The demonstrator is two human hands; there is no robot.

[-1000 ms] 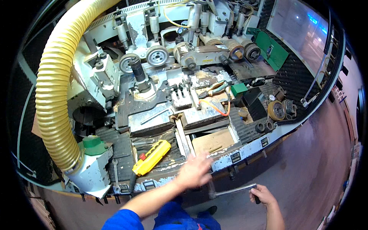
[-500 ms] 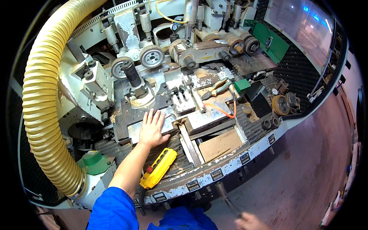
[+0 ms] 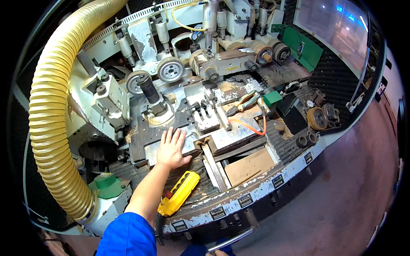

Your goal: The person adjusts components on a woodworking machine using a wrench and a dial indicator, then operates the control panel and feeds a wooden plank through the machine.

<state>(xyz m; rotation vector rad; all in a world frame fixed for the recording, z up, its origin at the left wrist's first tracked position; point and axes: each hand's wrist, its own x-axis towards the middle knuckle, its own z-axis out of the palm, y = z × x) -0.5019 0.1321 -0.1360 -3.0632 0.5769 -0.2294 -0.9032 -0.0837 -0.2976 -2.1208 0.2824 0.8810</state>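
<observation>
Grey steel machine plate (image 3: pixel 168 147), centre frame, bears the left hand (image 3: pixel 171 149), spread flat, holding nothing. Right hand (image 3: pixel 215 253), bottom edge, grip indeterminate beside a metal bar (image 3: pixel 230 241). Advisable: keep fingers away from the yellow pendant control (image 3: pixel 179 193).

- You can see small dark label plates (image 3: pixel 245 199) in a row along the machine's curved front edge, each a little rectangle.
- A small yellow sticker (image 3: pixel 232 68) sits on the grey bar near the top rollers.
- A big glass screen panel (image 3: pixel 331 25) stands at the top right, shiny with blue lights.
</observation>
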